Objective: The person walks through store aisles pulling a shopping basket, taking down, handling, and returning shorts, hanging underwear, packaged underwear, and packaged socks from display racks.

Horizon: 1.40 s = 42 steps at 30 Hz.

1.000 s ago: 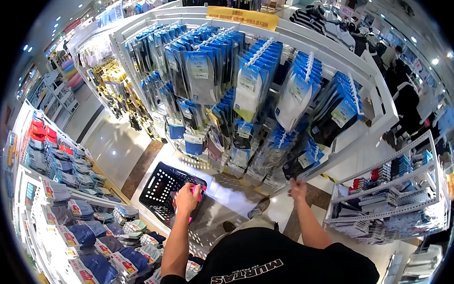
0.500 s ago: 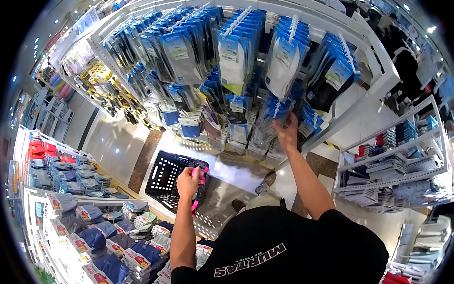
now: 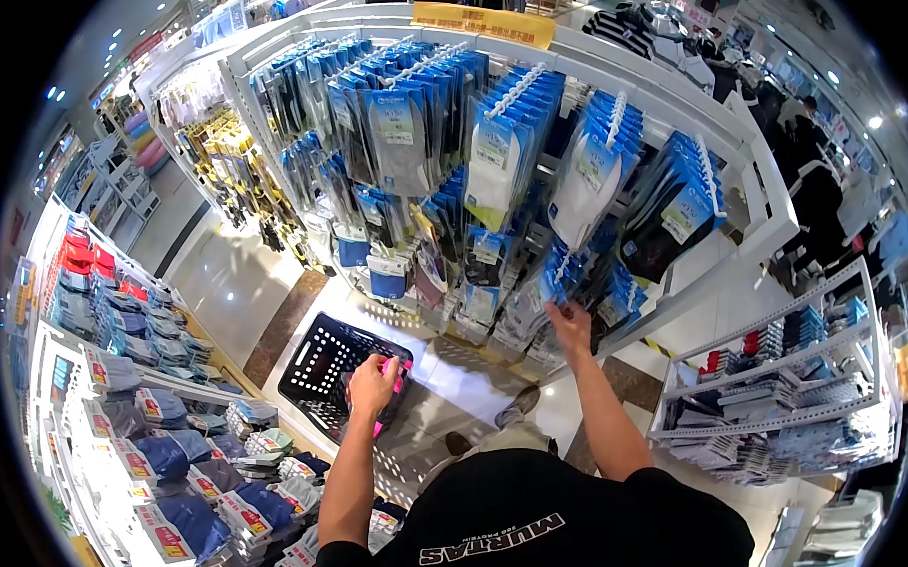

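Note:
My left hand [image 3: 372, 383] is closed round the pink handle [image 3: 402, 374] of a black shopping basket [image 3: 316, 364], which hangs low over the floor, its inside dark and perforated. To the right, my right hand [image 3: 572, 328] reaches to the lower row of the rack. Its fingers are bent at the edge of a clear and blue sock packet [image 3: 560, 279] on a hook; the fingertips are partly hidden. Above hang a packet of white socks [image 3: 589, 183] and a packet of black socks [image 3: 666, 216].
The white rack frame [image 3: 771, 217] curves across in front, carrying several rows of blue-topped packets. A bin of folded, packaged garments [image 3: 202, 475] stands at lower left. To the right is a low white shelf [image 3: 780, 385] with stacked goods. Tiled floor [image 3: 236, 276] lies between.
The view has tilted, so the rack sits lower in the picture. My right hand has drawn slightly down along the packets, its fingers more bent. My left hand keeps its hold on the basket handle.

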Available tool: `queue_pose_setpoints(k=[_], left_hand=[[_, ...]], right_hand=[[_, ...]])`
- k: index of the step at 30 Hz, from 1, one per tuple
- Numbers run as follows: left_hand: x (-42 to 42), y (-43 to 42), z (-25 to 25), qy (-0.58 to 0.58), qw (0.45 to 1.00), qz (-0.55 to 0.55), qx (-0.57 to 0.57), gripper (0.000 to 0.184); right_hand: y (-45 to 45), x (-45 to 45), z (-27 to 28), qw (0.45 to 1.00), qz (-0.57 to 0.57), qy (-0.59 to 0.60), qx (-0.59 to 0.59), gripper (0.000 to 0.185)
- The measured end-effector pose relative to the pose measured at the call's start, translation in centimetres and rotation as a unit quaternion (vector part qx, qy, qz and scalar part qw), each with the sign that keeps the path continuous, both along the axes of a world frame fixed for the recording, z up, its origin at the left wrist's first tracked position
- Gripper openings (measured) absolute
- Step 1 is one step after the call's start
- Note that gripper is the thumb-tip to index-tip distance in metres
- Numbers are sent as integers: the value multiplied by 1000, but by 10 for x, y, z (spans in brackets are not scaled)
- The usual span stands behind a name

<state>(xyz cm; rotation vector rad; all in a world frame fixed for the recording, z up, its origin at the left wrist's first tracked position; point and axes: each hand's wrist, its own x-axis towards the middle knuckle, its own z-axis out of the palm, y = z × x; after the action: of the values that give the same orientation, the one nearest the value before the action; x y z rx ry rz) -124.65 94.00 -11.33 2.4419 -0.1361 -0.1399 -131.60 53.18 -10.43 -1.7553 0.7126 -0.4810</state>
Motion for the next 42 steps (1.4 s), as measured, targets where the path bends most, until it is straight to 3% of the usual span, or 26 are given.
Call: queue_pose_setpoints(k=[7,10,13,16,20,24,28,32,39,42], left_hand=[[-1,2,-5,-6,1000,-3,0,44],[-2,0,-5,-3,1000,2,5,45],[-4,-3,-2,5,1000,5,5,44],[-4,-5,4,4,1000,-6,-4,43],[-9,-8,10,-9,1000,-11,17,43],[-9,-11,13,-21,997,-6,81,42],[-7,-16,11,-39,990,0,136,42],[-4,-14,2,-63,985,20,157,44],[3,-18,7,-57,978,24,198,48],[3,-18,8,-57,972,21,225,49]], right_hand=[[2,-20,4,998,39,-23,-38,28],[8,-33,16,999,53,-7,2,22],[34,-36,44,984,44,-94,145,21],[37,-38,49,985,133,-79,72,20],[39,-33,35,969,201,-76,117,17],[38,-27,55,970,240,7,19,17],[31,-22,38,965,245,-59,66,24],[14,-29,21,966,247,-75,33,23],[6,-57,23,968,191,-86,137,23],[-10,-66,20,975,180,-51,117,25]])
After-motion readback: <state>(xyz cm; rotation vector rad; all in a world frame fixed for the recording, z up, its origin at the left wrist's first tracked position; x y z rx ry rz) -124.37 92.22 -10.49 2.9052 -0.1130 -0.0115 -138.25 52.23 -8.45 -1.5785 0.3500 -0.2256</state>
